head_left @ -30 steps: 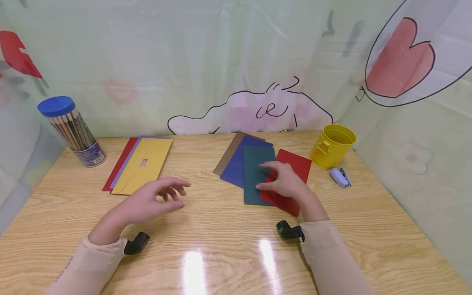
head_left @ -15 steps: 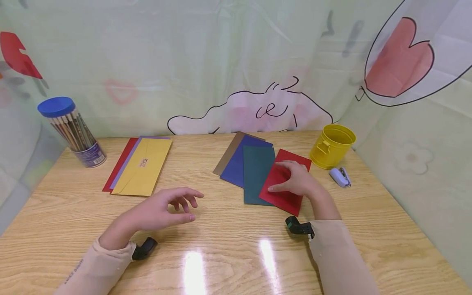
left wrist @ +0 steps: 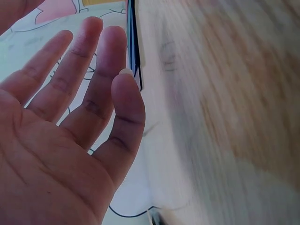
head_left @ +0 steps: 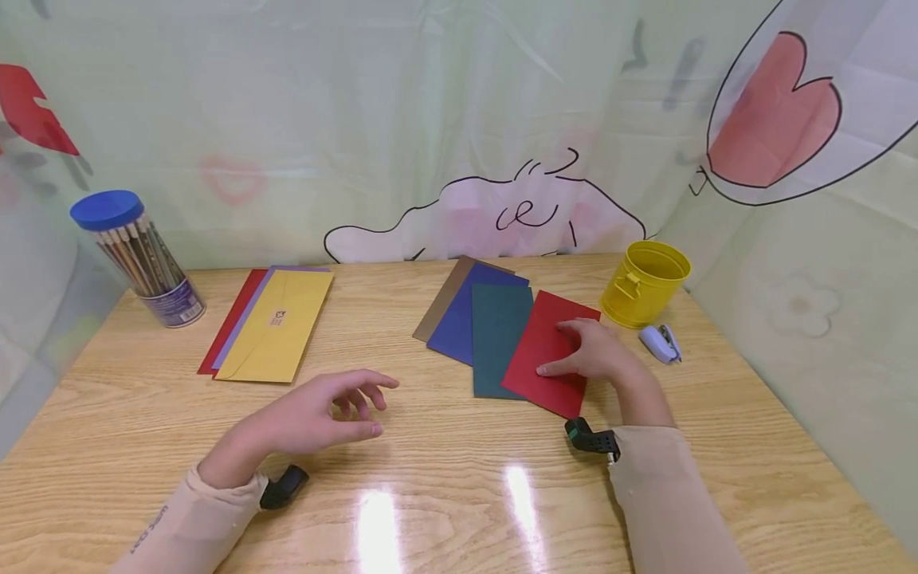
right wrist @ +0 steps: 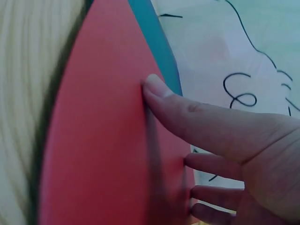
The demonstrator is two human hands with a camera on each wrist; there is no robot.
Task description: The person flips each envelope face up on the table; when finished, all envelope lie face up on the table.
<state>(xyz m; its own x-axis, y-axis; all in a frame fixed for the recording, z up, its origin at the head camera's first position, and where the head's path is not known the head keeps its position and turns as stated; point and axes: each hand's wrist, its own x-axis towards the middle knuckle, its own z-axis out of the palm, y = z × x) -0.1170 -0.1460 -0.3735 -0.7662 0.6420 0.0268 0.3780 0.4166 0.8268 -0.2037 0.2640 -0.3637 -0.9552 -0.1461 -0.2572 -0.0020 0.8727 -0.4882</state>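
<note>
My right hand (head_left: pixel 601 352) rests its thumb and fingertips on the red envelope (head_left: pixel 534 343), which lies flat at the right end of a fanned row. In the right wrist view, the thumb (right wrist: pixel 161 91) touches the red surface and the other fingertips meet it farther along. Partly beneath it lies a dark green envelope (head_left: pixel 496 343), followed by a blue one (head_left: pixel 459 319) and a brown one (head_left: pixel 439 307). Over the table on the left, my left hand (head_left: pixel 308 416) hovers with relaxed fingers, holding nothing. Its bare palm (left wrist: pixel 51 173) faces the left wrist camera.
Another fan at the left has a yellow envelope (head_left: pixel 283 335) over a purple and a red one. Behind it stands a blue-lidded tub of pencils (head_left: pixel 147 263). A yellow bucket (head_left: pixel 645 287) and a lilac stapler (head_left: pixel 660 344) sit at the right. A printed curtain (head_left: pixel 287 143) borders the table.
My right hand has moved right, from over the green envelope onto the red one. My left hand has shifted right and slightly nearer the front edge. The envelopes stay in place.
</note>
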